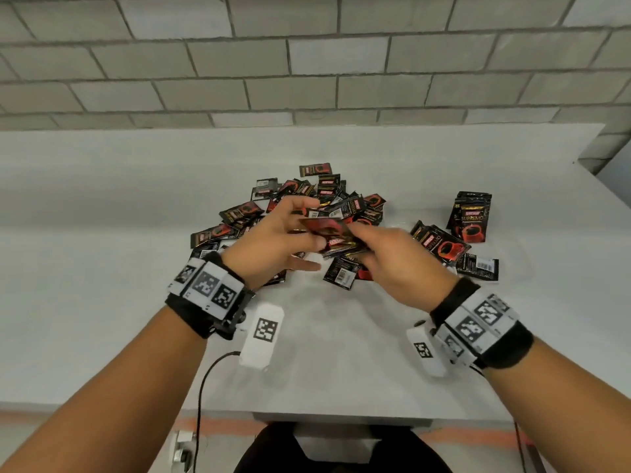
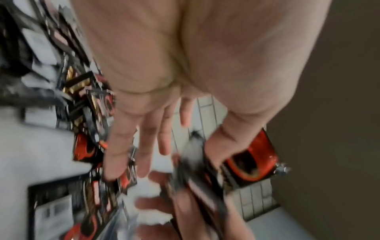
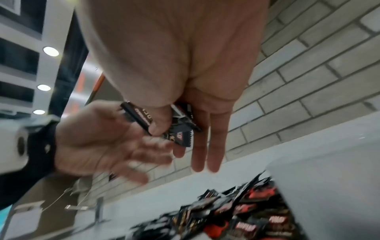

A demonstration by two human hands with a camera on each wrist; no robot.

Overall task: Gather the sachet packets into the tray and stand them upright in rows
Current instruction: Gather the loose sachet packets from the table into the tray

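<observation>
Many black-and-red sachets lie in a loose pile (image 1: 307, 196) on the white table. Above its near side my right hand (image 1: 368, 247) pinches a small stack of sachets (image 1: 336, 235) between thumb and fingers; the right wrist view shows the thumb pressing that stack (image 3: 179, 134). My left hand (image 1: 307, 233) is at the stack's left end with its fingers straight and spread, and its thumb lies on the top sachet (image 2: 252, 164). To the right, a few sachets stand upright (image 1: 473, 213) and others lean (image 1: 444, 245). I cannot make out the tray's walls.
A grey block wall (image 1: 307, 63) rises behind the table. The table's front edge (image 1: 341, 418) is close to my body. A black cable (image 1: 201, 387) hangs from the left wrist unit. Bare tabletop (image 1: 102, 268) lies left of the pile.
</observation>
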